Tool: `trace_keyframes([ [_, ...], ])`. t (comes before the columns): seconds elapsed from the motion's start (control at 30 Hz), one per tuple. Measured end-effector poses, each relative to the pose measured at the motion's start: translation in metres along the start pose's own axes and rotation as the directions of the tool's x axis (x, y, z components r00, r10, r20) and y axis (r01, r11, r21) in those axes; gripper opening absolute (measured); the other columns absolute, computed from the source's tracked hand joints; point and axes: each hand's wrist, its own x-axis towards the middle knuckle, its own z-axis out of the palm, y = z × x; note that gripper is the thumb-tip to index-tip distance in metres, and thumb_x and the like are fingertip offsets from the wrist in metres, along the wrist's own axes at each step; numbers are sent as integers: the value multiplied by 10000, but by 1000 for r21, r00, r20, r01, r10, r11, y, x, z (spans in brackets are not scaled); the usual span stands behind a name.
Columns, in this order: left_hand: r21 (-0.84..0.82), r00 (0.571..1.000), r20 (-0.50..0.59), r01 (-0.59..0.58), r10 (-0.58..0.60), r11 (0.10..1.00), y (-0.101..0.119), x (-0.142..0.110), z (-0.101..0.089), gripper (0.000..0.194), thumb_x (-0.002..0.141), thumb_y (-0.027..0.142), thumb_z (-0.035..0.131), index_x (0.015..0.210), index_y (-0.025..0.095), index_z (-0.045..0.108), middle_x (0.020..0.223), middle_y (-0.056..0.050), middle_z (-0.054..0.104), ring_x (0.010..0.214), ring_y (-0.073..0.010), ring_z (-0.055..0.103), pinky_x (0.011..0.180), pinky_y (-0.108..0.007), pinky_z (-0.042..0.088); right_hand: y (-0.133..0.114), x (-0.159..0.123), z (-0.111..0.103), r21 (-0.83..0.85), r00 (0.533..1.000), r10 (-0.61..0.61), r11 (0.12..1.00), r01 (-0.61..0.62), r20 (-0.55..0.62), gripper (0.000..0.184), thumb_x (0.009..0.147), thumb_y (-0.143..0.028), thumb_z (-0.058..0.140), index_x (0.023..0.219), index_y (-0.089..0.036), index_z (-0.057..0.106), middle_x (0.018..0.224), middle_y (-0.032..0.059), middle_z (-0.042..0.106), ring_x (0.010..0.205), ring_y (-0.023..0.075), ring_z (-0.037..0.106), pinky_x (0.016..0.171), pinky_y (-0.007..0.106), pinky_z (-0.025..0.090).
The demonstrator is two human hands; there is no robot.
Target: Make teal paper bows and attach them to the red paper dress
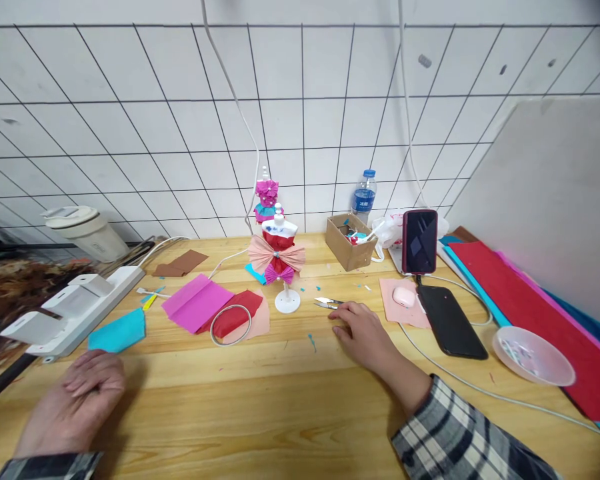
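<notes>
My left hand [87,390] rests at the near left of the table, its fingers curled in and nothing visible in them. Close beyond it lies a folded turquoise paper [119,332]. On the table to the right of centre, my right hand [363,333] is closed over the handles of small thread snips [329,303], whose blades point left. Left of the snips stands a small white dress-form stand [287,300], dressed in red crepe paper with a peach bow [290,256] and a magenta bow [279,274]. A second decorated form [267,193] is behind it.
Magenta paper [199,301], red paper [240,310] and a white ring [231,325] lie left of centre. A power strip [75,313] is far left. A cardboard box [347,243], bottle [364,197], phones [453,320], bowl [535,357] and paper sheets [530,310] are right.
</notes>
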Motion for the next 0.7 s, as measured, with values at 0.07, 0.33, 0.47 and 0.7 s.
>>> trace_keyframes([
  [0.07,-157,988,141,83,-61,984,-8,-3,16,447,1038,299,196,659,190,406,455,83,510,347,-10,478,334,-38,407,0,0,0,-1,1000,-8,1000,8,-5,223,831,-209,582,1035,-267,654,1067,33,608,1036,213,521,882,350,380],
  [0.33,-16,912,170,383,-375,924,-87,-17,69,345,1003,245,300,1172,79,550,1037,-189,707,966,-242,704,764,-333,622,-28,-9,-10,-36,979,-119,993,115,-165,179,875,-235,564,1037,-228,641,995,59,635,958,226,542,832,368,395],
  [0.47,187,812,229,505,-537,843,-140,-32,97,324,985,208,369,1165,29,570,1173,-211,656,1120,-260,631,921,-338,549,-58,-22,-11,60,928,-315,941,333,-198,177,921,-288,523,1048,-243,637,945,39,655,881,194,552,799,343,405],
  [0.7,314,653,412,553,-635,772,-187,-39,114,309,964,273,453,1128,97,646,1088,-109,697,1039,-175,647,1000,-306,454,-70,-22,-3,-30,980,-191,981,189,-57,186,940,-314,496,936,-251,672,907,21,666,859,177,567,754,297,422],
])
